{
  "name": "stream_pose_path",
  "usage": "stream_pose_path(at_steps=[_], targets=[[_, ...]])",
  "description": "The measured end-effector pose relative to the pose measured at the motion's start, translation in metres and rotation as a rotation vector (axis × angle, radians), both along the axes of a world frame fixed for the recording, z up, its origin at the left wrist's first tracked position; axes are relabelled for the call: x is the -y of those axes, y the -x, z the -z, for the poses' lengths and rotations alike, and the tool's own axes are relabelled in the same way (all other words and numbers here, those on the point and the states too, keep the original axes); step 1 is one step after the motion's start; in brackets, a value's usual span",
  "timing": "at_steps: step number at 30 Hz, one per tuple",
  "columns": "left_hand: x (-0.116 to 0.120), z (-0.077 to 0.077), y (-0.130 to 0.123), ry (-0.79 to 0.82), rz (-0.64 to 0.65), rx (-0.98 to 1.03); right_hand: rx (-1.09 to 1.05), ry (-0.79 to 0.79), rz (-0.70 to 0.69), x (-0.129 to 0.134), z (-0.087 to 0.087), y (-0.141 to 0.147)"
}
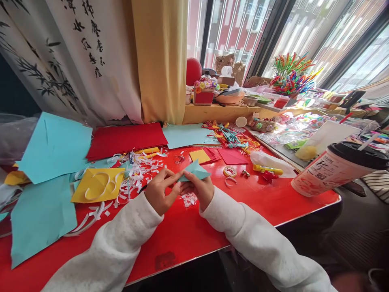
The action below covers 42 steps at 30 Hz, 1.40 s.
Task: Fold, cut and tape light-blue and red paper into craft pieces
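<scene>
Between my two hands is a small folded piece of light blue paper (197, 171), raised above the red table. My left hand (164, 190) pinches its left corner with thumb and fingers. My right hand (199, 187) grips the same paper from below, thumb on top. Part of the paper is covered by my fingers. Just beyond it lie a yellow paper square (199, 156) and a red paper square (233, 156). A small patch of white-and-red scraps (189, 199) sits on the table under my hands.
Blue sheets (45, 219), a yellow square (99, 184) and white paper strips (142, 172) spread over the left side. A red paper stack (127, 140) lies behind. At right are a tape roll (229, 171), a yellow glue stick (267, 169) and a lidded drink cup (334, 170) near the edge.
</scene>
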<state>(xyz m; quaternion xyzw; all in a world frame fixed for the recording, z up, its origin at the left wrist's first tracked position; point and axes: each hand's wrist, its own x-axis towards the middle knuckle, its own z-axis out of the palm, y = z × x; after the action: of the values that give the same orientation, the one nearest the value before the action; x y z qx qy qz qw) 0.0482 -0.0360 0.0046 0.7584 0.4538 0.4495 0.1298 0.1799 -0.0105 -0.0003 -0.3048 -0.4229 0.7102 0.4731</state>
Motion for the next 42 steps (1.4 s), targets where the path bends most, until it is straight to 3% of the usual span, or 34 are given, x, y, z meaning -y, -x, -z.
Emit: stream_pose_path(at_steps=[5, 8, 18, 27, 34, 36, 39, 42], targets=[[-0.002, -0.006, -0.004, 0.501, 0.012, 0.416, 0.068, -0.068, 0.034, -0.005, 0.005, -0.002], [-0.004, -0.005, -0.004, 0.612, 0.025, 0.523, 0.123, -0.107, 0.017, -0.008, 0.007, -0.002], [-0.002, -0.003, -0.007, 0.6, -0.02, 0.531, 0.186, -0.152, 0.031, -0.007, 0.007, -0.002], [-0.006, -0.003, -0.004, 0.74, 0.119, 0.572, 0.155, -0.178, 0.098, -0.009, 0.005, -0.005], [0.001, -0.003, -0.009, 0.48, -0.09, 0.222, 0.178, -0.136, 0.091, -0.008, 0.006, -0.005], [0.002, -0.003, -0.009, 0.512, -0.055, 0.204, 0.161, -0.116, 0.073, -0.01, 0.006, -0.005], [0.0, -0.002, -0.008, 0.634, 0.066, 0.327, 0.153, -0.107, 0.066, -0.012, 0.007, -0.007], [-0.001, -0.001, -0.007, 0.661, 0.107, 0.431, 0.164, -0.115, 0.067, -0.014, 0.008, -0.007]])
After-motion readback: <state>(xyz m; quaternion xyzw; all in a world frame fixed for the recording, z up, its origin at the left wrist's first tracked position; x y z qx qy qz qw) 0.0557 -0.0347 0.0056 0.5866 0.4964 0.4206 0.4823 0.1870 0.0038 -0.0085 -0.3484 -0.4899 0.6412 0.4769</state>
